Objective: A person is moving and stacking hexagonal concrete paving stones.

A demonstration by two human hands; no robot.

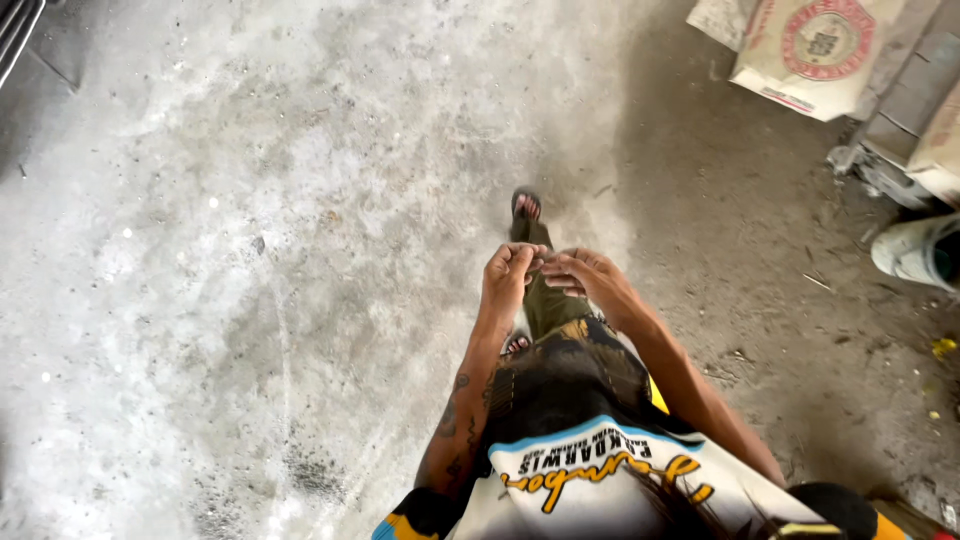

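**Two hands meet fingertip to fingertip above a dusty concrete floor**

The left hand [508, 275] and the right hand [590, 280] are raised in front of the body and touch at the fingertips. The left fingers [522, 254] are curled in, the right fingers [562, 266] bent toward them. Whether they pinch something small between them cannot be told; nothing shows at the point where they meet, and the spot is too small to read.

Below the hands lies the floor [250, 250], rough grey concrete, pale and chalky with dust on the left, darker and grittier on the right, flecked with small bright specks and bits of debris. Two feet show: one in a dark sandal [526, 206] stepped forward, the other [515, 345] mostly hidden behind the left forearm. The trouser leg [548, 300] is olive-green cloth. The shirt [600, 470] is smooth printed fabric in white, black and yellow, cut off at the bottom edge.

At the upper right, one paper sack [815, 50] with a round red print lies flat, partly cut off by the frame's top. Beside it runs a grey metal beam [900, 110], and a pale bucket [915, 250] is cut off at the right edge. A dark ridged piece [15, 30] peeks in at the top left corner, too little of it in view to identify.
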